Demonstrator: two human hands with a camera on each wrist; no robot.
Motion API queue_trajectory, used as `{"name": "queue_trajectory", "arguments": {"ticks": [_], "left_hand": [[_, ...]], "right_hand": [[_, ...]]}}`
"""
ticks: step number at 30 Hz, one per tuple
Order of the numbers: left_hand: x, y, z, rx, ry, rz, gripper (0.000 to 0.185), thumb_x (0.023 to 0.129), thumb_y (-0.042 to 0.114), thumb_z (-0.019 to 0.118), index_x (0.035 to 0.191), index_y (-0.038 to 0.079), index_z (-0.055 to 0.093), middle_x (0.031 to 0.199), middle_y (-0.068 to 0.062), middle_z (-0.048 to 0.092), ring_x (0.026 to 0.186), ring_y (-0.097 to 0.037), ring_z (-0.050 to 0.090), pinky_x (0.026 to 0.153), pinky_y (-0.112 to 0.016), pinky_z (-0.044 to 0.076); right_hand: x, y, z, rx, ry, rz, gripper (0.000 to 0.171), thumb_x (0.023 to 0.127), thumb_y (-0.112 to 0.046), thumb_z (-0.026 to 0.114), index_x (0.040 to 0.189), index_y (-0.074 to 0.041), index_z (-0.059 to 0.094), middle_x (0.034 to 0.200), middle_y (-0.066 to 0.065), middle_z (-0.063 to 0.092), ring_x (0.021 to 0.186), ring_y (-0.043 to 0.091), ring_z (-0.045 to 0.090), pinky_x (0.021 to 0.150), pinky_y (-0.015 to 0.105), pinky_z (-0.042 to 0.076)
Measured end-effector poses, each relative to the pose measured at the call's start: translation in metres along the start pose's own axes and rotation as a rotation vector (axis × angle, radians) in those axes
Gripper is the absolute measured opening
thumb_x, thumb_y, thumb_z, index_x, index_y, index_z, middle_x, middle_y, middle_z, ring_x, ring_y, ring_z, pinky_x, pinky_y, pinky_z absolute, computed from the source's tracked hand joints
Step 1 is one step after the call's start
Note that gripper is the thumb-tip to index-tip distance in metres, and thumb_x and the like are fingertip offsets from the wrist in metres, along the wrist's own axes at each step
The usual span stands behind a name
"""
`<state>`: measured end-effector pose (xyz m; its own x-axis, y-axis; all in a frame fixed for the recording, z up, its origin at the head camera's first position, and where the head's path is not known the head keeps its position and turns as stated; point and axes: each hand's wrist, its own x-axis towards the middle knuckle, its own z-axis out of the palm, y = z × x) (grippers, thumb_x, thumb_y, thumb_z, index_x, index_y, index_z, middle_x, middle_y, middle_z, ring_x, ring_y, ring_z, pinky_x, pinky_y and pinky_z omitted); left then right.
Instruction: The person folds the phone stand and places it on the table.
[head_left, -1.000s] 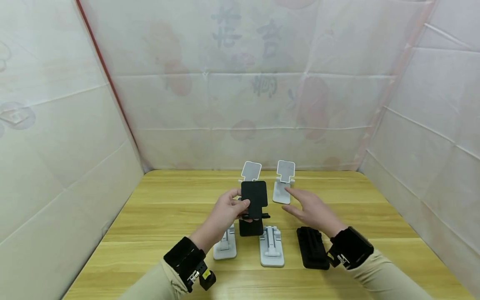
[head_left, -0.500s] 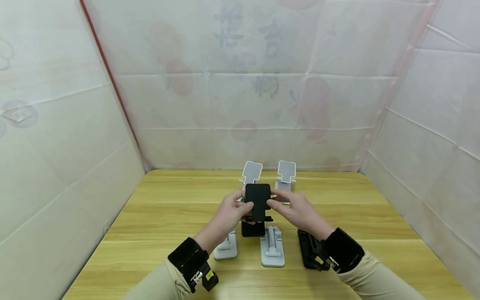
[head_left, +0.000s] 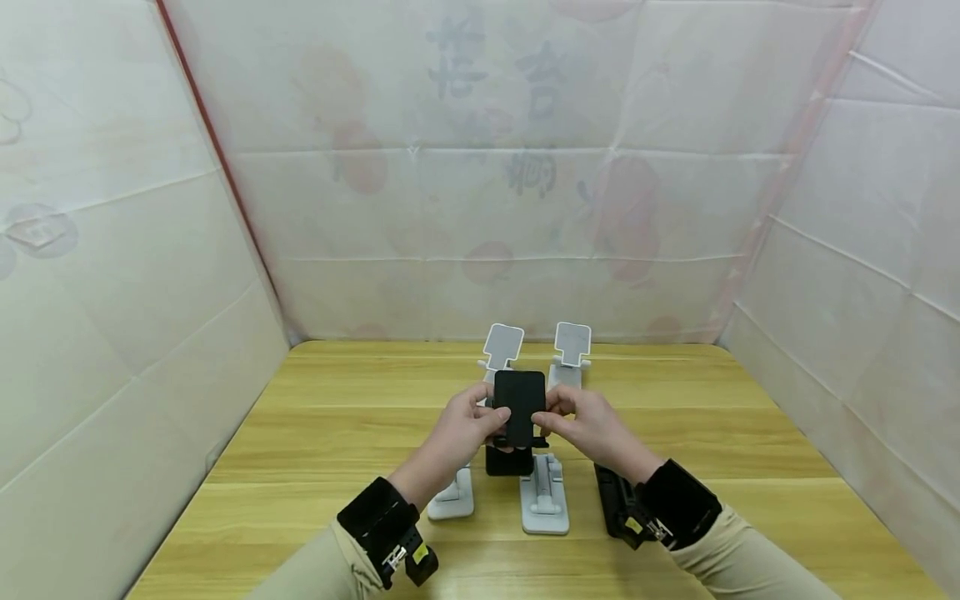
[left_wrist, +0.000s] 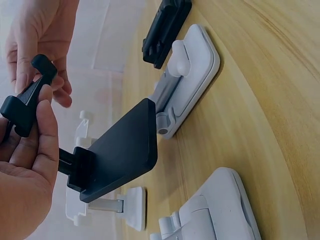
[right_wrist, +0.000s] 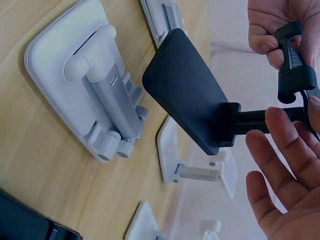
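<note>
**Both hands hold a black phone stand above the worktop**

The wooden worktop [head_left: 315,433] is walled by pale sheeting on three sides. Taking the black phone stand [head_left: 518,408] as the landmark, it is raised off the worktop near the middle, its flat plate facing the head camera and its base [head_left: 508,460] hanging below the plate.

Left of the black phone stand, the left hand [head_left: 463,432] grips its left edge, thumb on the front of the plate and fingers curled behind. In the left wrist view the thumb [left_wrist: 46,132] lies along the stand's hooked rest. Below and left of the stand, a folded white stand [head_left: 453,498] lies flat on the worktop, partly hidden by the left wrist.

Behind the black phone stand, two unfolded white stands stand upright side by side: one [head_left: 502,345] just left of its top edge, the other [head_left: 572,344] to the right. Directly below it, a second folded white stand [head_left: 544,497] lies flat.

Right of the black phone stand, the right hand [head_left: 587,425] pinches its right edge with thumb and fingertips. Below and right, a folded black stand [head_left: 611,497] lies on the worktop, partly covered by the right wrist strap.
</note>
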<state>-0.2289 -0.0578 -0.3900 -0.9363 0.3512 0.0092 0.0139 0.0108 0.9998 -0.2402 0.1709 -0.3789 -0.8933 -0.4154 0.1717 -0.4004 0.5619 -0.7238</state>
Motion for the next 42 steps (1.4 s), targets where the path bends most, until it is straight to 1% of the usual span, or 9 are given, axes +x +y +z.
{"name": "queue_trajectory", "arguments": {"ticks": [7, 13, 16, 19, 22, 25, 31, 38, 42], "left_hand": [[-0.001, -0.002, -0.002, -0.015, -0.011, 0.007, 0.023, 0.106, 0.015, 0.057, 0.124, 0.001, 0.057, 0.102, -0.018, 0.076, 0.09, -0.023, 0.074, 0.083, -0.041, 0.063], [-0.001, -0.008, -0.007, -0.067, -0.01, 0.024, 0.028, 0.106, 0.022, 0.057, 0.124, 0.0, 0.059, 0.107, -0.017, 0.076, 0.091, -0.021, 0.074, 0.083, -0.041, 0.063], [-0.002, -0.011, -0.009, -0.094, 0.052, 0.043, 0.037, 0.107, 0.033, 0.054, 0.121, -0.001, 0.061, 0.109, -0.017, 0.075, 0.095, -0.024, 0.074, 0.083, -0.037, 0.062], [-0.002, -0.017, -0.012, -0.118, 0.147, 0.044, 0.042, 0.109, 0.035, 0.049, 0.122, -0.004, 0.06, 0.117, -0.017, 0.071, 0.109, -0.03, 0.071, 0.088, -0.037, 0.061], [-0.002, -0.025, -0.014, -0.119, 0.217, 0.006, 0.041, 0.11, 0.03, 0.047, 0.127, -0.005, 0.057, 0.13, -0.017, 0.064, 0.126, -0.036, 0.061, 0.097, -0.04, 0.059], [-0.002, -0.035, -0.016, -0.109, 0.232, -0.054, 0.042, 0.11, 0.029, 0.047, 0.133, -0.005, 0.054, 0.14, -0.02, 0.057, 0.135, -0.04, 0.053, 0.105, -0.044, 0.054], [-0.004, -0.049, -0.015, -0.139, 0.153, -0.166, 0.053, 0.109, 0.033, 0.049, 0.144, -0.007, 0.044, 0.148, -0.026, 0.049, 0.131, -0.04, 0.057, 0.105, -0.046, 0.054], [-0.004, -0.055, -0.009, -0.212, 0.02, -0.181, 0.055, 0.111, 0.031, 0.043, 0.149, -0.009, 0.039, 0.135, -0.025, 0.062, 0.117, -0.035, 0.068, 0.103, -0.052, 0.054], [-0.003, -0.056, -0.006, -0.26, -0.027, -0.175, 0.05, 0.111, 0.022, 0.041, 0.149, -0.01, 0.04, 0.129, -0.025, 0.066, 0.115, -0.036, 0.069, 0.103, -0.055, 0.053]], "right_hand": [[0.0, -0.001, 0.002, 0.086, -0.034, 0.071, 0.014, 0.101, -0.023, 0.067, 0.093, -0.012, 0.062, 0.081, 0.004, 0.068, 0.066, 0.015, 0.049, 0.055, 0.025, 0.039], [-0.001, -0.004, 0.004, 0.118, -0.023, 0.038, 0.013, 0.103, -0.018, 0.063, 0.095, -0.009, 0.058, 0.086, 0.004, 0.065, 0.072, 0.018, 0.051, 0.06, 0.027, 0.041], [-0.001, -0.005, 0.003, 0.178, -0.013, 0.06, 0.013, 0.105, -0.018, 0.061, 0.098, -0.008, 0.057, 0.087, 0.003, 0.064, 0.078, 0.02, 0.054, 0.069, 0.029, 0.045], [-0.001, -0.005, 0.002, 0.258, -0.003, 0.081, 0.014, 0.106, -0.018, 0.059, 0.1, -0.005, 0.056, 0.089, 0.005, 0.065, 0.083, 0.022, 0.058, 0.078, 0.031, 0.048], [-0.002, -0.005, 0.0, 0.304, 0.0, 0.082, 0.016, 0.106, -0.018, 0.058, 0.101, -0.003, 0.056, 0.091, 0.007, 0.066, 0.084, 0.022, 0.059, 0.082, 0.032, 0.048], [-0.002, -0.006, 0.0, 0.31, 0.002, 0.071, 0.017, 0.106, -0.019, 0.058, 0.102, -0.003, 0.056, 0.092, 0.008, 0.065, 0.084, 0.022, 0.059, 0.081, 0.031, 0.048], [-0.002, -0.011, 0.003, 0.316, 0.003, 0.062, 0.015, 0.106, -0.018, 0.058, 0.102, -0.003, 0.055, 0.092, 0.007, 0.065, 0.084, 0.022, 0.059, 0.08, 0.03, 0.05], [-0.002, -0.014, 0.006, 0.327, -0.009, 0.043, 0.015, 0.106, -0.018, 0.058, 0.103, -0.004, 0.056, 0.093, 0.008, 0.065, 0.086, 0.022, 0.06, 0.081, 0.03, 0.051], [-0.001, -0.013, 0.008, 0.331, -0.012, 0.032, 0.015, 0.106, -0.018, 0.058, 0.102, -0.003, 0.056, 0.093, 0.009, 0.065, 0.086, 0.022, 0.059, 0.081, 0.029, 0.05]]}}
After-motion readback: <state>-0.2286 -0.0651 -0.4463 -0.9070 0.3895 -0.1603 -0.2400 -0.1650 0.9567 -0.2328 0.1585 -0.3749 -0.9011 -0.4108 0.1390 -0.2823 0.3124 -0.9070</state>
